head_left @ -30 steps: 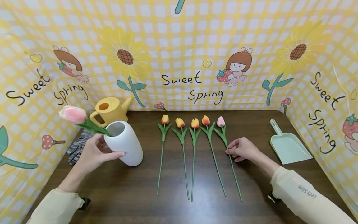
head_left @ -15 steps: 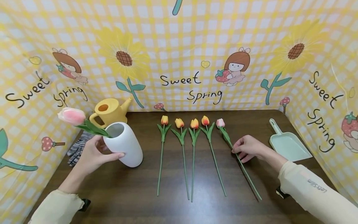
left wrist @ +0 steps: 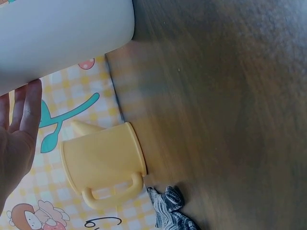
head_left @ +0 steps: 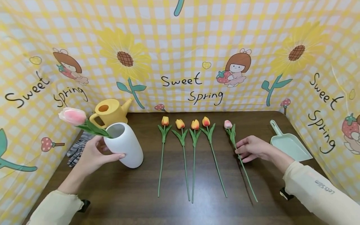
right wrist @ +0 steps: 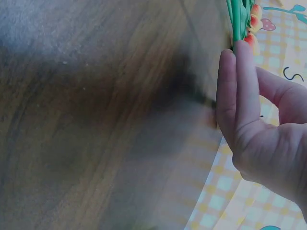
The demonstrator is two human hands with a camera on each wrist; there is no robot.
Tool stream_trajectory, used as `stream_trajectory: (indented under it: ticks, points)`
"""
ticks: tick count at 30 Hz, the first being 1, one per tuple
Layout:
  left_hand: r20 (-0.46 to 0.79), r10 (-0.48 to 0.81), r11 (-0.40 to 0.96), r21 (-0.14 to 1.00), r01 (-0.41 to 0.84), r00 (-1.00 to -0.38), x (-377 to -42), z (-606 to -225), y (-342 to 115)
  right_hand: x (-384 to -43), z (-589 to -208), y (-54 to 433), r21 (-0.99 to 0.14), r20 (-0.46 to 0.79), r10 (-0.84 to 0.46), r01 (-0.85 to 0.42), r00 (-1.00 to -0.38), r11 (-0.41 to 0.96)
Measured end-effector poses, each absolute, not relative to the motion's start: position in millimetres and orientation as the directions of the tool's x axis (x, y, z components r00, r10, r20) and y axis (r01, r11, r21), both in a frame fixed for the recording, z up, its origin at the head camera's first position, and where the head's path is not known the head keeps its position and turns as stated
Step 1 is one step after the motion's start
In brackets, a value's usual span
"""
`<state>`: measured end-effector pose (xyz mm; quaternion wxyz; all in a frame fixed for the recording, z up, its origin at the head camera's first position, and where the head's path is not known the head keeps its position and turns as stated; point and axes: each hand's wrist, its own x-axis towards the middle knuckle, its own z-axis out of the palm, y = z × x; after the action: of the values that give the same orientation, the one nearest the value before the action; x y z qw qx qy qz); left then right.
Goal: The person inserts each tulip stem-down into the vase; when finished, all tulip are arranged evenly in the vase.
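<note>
My left hand (head_left: 94, 155) grips the side of a white vase (head_left: 130, 150), which leans slightly to the left. A pink artificial tulip (head_left: 73, 116) stands in the vase, its bloom hanging out over the left rim. With its fingertips my right hand (head_left: 253, 149) pinches the green stem of a second pink tulip (head_left: 232, 135). A shadow beside that stem shows its lower end lifted off the table. Left of it lie several yellow-orange tulips (head_left: 180, 124), stems toward me. The left wrist view shows straight fingers (left wrist: 29, 108) against the vase (left wrist: 62, 40).
Behind the vase stands a yellow watering can (head_left: 112, 111). A grey knitted glove (head_left: 78, 149) lies at the left edge of the dark wooden table (head_left: 112, 200). On the right is a pale green dustpan (head_left: 291, 145). Patterned cloth (head_left: 180, 47) walls three sides.
The right hand has taken the pink tulip by its stem, raised it slightly and moved it right, away from the row. The left hand and the vase have stayed nearly still.
</note>
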<state>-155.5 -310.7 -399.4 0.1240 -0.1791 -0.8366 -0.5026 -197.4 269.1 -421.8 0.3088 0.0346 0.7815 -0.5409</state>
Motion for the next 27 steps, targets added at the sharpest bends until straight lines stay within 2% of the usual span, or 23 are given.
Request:
stream_trajectory:
  ticks: [6,12,16,21,27]
  points:
    - [0.392,0.191,0.407,0.803,0.435,-0.9,-156,-401,-312,-198,-411,269,-0.849,-0.51,-0.334,0.401,-0.793,0.345]
    - [0.397,0.203,0.389,0.806,0.446,-0.895,-158,-403,-313,-199,-394,266,-0.891,-0.452,-0.383,0.384,-0.805,0.243]
    - [0.398,0.201,0.401,0.8,0.445,-0.895,-158,-402,-313,-198,-380,263,-0.924,-0.374,-0.418,0.369,-0.828,0.096]
    - [0.392,0.197,0.415,0.797,0.439,-0.899,-157,-400,-314,-196,-371,262,-0.943,-0.217,-0.441,0.303,-0.871,-0.135]
    - [0.386,0.196,0.419,0.798,0.433,-0.901,-157,-400,-314,-189,-372,254,-0.939,-0.089,-0.384,0.206,-0.919,-0.275]
